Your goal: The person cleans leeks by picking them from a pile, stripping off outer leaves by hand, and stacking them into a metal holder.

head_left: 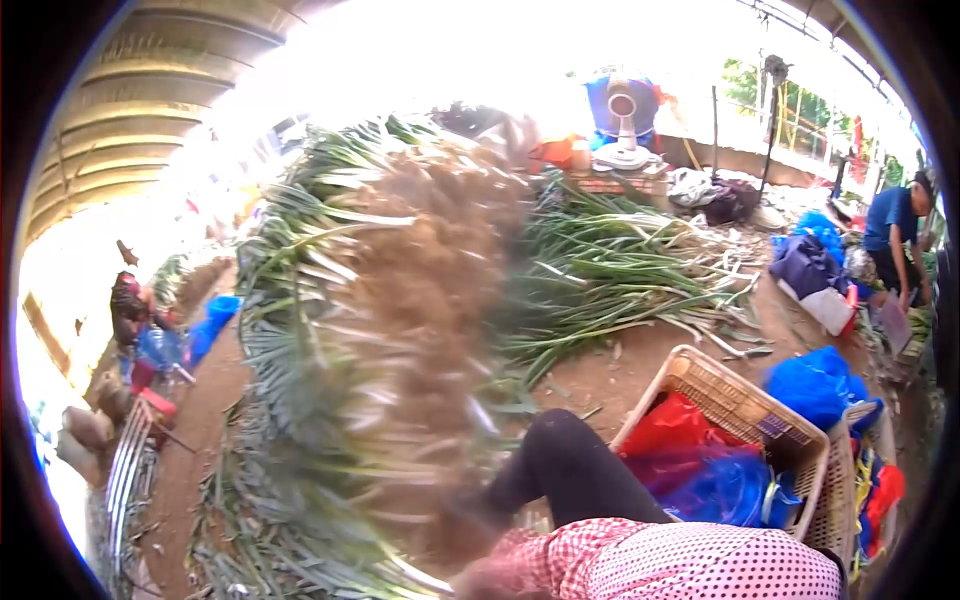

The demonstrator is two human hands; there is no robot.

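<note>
Neither my left hand nor my right hand can be made out. Long green onions with white stems (300, 350) lie in a big curved heap across the left and middle, their soil-covered root ends blurred. More green onions (610, 265) are spread on the brown ground to the right of the heap. At the bottom, a pink dotted garment (710, 565) with a checkered part and a bent knee in dark trousers (590, 465) show beside the onions. Whose body this is, I cannot tell.
A crate (680, 375) holds red and blue plastic bags, with a blue bag (815, 385) beside it. A fan (622, 115) stands at the back. Another person in a dark blue shirt (890, 225) bends over at the far right. Metal bars (125, 480) are at the left.
</note>
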